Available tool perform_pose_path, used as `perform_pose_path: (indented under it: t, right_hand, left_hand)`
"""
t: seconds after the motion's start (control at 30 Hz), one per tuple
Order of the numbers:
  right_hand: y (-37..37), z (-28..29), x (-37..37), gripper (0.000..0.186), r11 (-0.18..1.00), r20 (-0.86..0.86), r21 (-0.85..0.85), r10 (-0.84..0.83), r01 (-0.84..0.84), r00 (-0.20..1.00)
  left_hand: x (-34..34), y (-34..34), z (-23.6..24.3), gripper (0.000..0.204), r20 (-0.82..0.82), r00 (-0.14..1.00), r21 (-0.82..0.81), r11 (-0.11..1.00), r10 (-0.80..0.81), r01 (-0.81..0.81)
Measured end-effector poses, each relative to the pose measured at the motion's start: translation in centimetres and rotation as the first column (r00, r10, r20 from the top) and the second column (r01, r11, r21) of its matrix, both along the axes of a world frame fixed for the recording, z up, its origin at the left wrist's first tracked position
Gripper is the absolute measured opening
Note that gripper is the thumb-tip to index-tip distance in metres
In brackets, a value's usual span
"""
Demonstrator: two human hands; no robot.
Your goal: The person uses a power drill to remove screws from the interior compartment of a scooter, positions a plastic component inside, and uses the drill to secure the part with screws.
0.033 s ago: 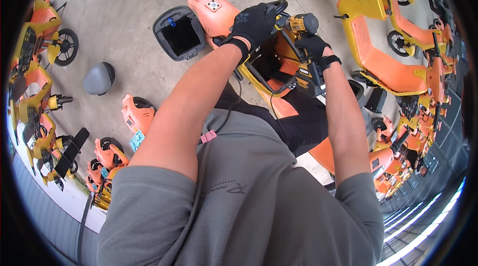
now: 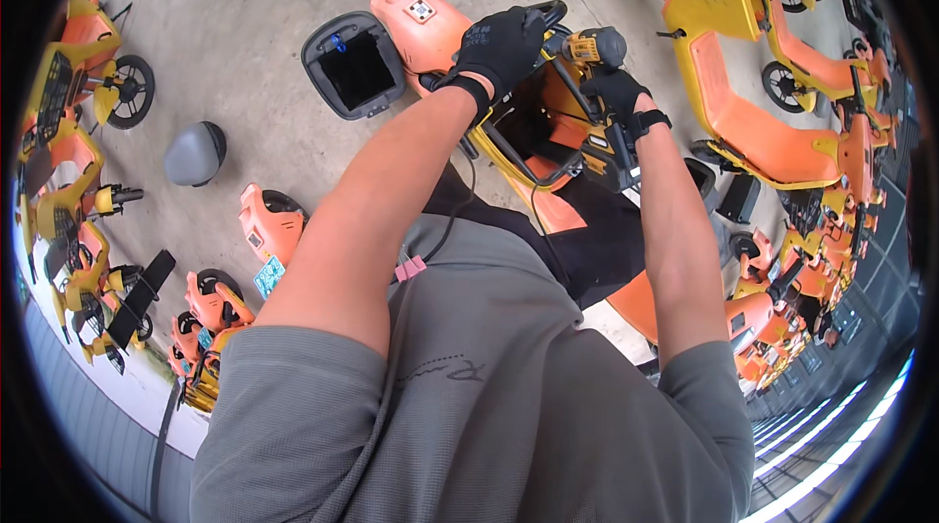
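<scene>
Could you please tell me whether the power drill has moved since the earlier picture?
No, not visibly: the power drill in the right hand shows no clear shift either way against the parked scooter's orange seat to its right.

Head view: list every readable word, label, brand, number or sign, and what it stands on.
Wording is not copied here.
Gray shirt: dark script lettering.
Black left glove: pale print, too small.
Yellow-black power tool: print too small.
Orange panel: square code label.
Blue-green plate: marks too small to read.
</scene>
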State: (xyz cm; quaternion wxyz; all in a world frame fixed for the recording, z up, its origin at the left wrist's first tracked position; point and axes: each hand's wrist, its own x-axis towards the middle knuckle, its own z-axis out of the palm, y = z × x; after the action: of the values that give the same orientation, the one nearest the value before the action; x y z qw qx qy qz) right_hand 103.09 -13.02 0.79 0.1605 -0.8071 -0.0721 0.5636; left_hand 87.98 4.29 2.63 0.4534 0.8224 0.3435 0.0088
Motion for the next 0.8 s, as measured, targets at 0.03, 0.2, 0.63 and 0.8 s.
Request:
perform_pose_path:
  t: [0.03,0.2,0.63,0.8]
  right_hand:
    - [0.1,0.1,-0.2,0.025,1.000,0.021,-0.004,0.022,-0.022,1.000]
    - [0.2,0.5,-0.7,0.026,0.999,0.034,-0.009,0.039,-0.039,0.999]
    - [-0.1,-0.4,-0.9,0.025,1.000,0.030,-0.018,-0.012,0.012,0.999]
    - [-0.2,-0.1,-0.9,0.023,0.999,0.052,-0.022,-0.034,0.035,0.998]
  left_hand:
    - [-0.1,0.1,-0.4,0.039,-0.001,1.000,0.001,1.000,0.004,-0.004]
    - [-0.2,0.2,-1.9,0.039,0.111,0.989,0.136,0.987,-0.097,0.082]
    - [-0.1,0.1,-1.4,0.039,0.051,0.999,0.029,1.000,-0.001,-0.001]
    - [-0.1,0.0,-1.0,0.040,0.052,0.999,0.025,1.000,-0.002,0.000]
